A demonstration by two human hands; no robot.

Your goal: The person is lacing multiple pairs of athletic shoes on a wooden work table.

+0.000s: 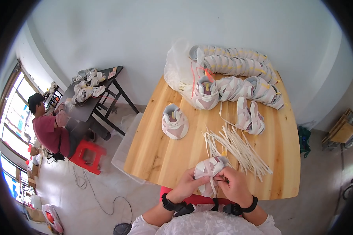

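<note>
Over the table's near edge, my left hand (187, 183) is closed round one side of a white and pinkish shoe upper (204, 167), thumb on its front. My right hand (236, 185) pinches a thin dark stick-like tool (222, 180) against the upper's lacing area; its tip is hidden. A pale lace seems to run across the upper there, though its path is too small to follow. Just beyond the hands lies a loose bundle of flat cream laces (243, 150). A similar shoe upper (175, 121) stands alone to the left.
Along the wooden table's (149, 156) far side lie long rows of nested uppers (239, 64), beside a clear plastic bag (176, 70). Another upper (206, 94) and a pair (249, 117) stand before them. At left, a person (51, 129) sits on a red stool (88, 154) by a dark table (84, 109).
</note>
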